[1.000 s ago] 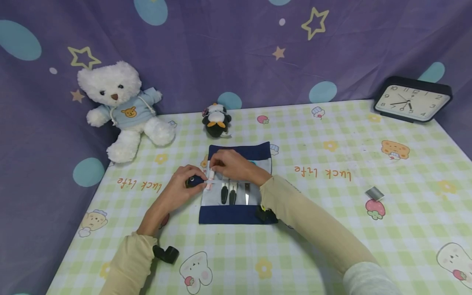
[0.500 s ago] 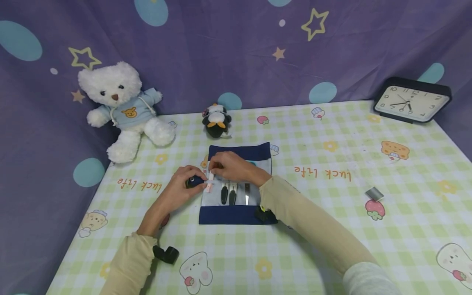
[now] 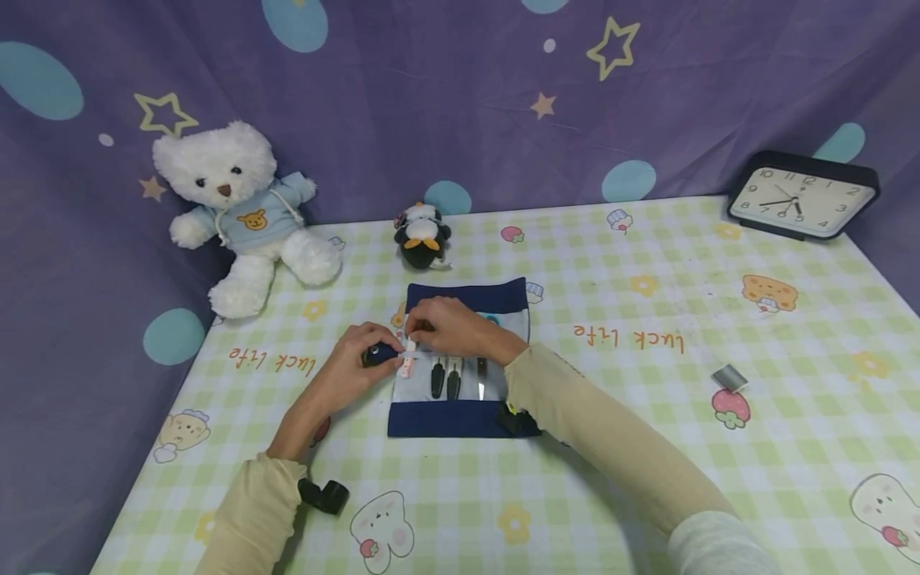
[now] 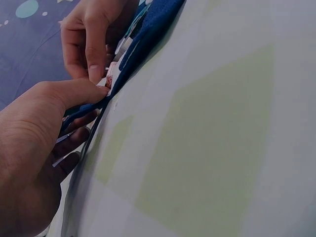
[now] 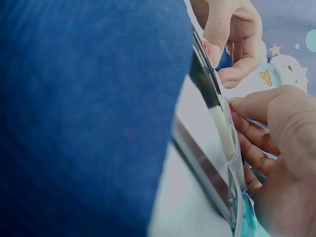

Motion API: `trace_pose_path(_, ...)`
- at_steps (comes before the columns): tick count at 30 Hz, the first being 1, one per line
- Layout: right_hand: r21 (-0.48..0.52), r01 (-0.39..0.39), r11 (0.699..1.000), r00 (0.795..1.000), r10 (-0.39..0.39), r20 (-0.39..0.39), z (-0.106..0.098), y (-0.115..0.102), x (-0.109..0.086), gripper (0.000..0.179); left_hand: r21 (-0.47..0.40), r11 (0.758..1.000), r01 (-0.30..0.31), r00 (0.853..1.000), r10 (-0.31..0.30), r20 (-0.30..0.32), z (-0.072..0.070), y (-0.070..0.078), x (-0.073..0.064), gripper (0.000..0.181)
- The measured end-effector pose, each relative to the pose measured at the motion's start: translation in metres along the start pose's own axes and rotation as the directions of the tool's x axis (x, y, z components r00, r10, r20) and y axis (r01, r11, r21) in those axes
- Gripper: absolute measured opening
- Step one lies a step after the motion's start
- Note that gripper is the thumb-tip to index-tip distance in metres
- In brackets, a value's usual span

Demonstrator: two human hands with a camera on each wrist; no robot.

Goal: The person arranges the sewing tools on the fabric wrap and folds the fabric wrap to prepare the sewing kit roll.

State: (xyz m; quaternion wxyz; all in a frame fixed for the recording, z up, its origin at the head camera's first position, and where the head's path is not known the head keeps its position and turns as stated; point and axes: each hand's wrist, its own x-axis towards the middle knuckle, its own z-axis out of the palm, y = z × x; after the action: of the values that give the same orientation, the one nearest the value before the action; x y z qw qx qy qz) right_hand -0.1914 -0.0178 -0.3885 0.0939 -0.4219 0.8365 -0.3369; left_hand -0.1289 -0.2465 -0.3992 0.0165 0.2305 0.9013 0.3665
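A navy and light grey fabric tool roll (image 3: 460, 419) lies unrolled at mid-table. My left hand (image 3: 359, 355) grips its left edge, thumb on top and fingers underneath, where a navy tab (image 3: 381, 353) with a metal snap sticks out. A slim pink-and-white stick (image 3: 407, 366) runs under the roll's elastic band near that edge. My right hand (image 3: 453, 326) reaches across the roll and pinches the stick's far end, which the fingers partly hide; a bit of red shows at the fingertips in the right wrist view. Two black-handled tools (image 3: 438, 379) and a flat metal tool (image 3: 482, 379) sit beside it.
A teal item (image 3: 492, 318) shows behind the right hand. A small grey rectangular piece (image 3: 730, 377) lies to the right on the checked tablecloth. Along the back are a white teddy bear (image 3: 247, 216), a penguin toy (image 3: 421, 238) and a black-framed clock (image 3: 801, 196).
The pink-and-white stick has slid a little toward the near side under the band. My right hand has shifted slightly left with it, while the left hand has stayed in place.
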Motion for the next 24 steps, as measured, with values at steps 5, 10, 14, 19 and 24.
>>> trace_pose_path(5, -0.005, 0.004, 1.000, 1.000, -0.004, 0.007, 0.000, 0.000, 0.000, 0.014, -0.003, 1.000, -0.005, 1.000, 0.005, -0.001, 0.000, 0.001, 0.000, 0.010)
trace_pose_path(10, -0.016, 0.006, 1.000, 1.000, -0.006, -0.008, -0.001, 0.000, -0.001, 0.015, -0.004, 1.000, -0.006, 1.000, 0.006, -0.002, 0.000, 0.001, 0.000, 0.010)
trace_pose_path(14, 0.001, -0.003, 1.000, 0.999, 0.003, -0.042, -0.003, 0.001, -0.004, 0.017, 0.003, 1.000, 0.002, 1.000, -0.002, -0.001, 0.000, 0.001, 0.000, 0.010)
trace_pose_path(19, 0.067, -0.018, 0.998, 0.997, 0.023, -0.072, -0.011, 0.005, -0.011, 0.019, 0.005, 1.000, 0.017, 1.000, -0.017, 0.000, 0.000, 0.000, 0.000, 0.010)
trace_pose_path(24, 0.120, 0.011, 0.993, 0.992, 0.005, -0.129, -0.021, 0.012, -0.023, 0.017, 0.006, 1.000, 0.024, 1.000, -0.024, -0.005, 0.001, 0.000, 0.001, 0.011)
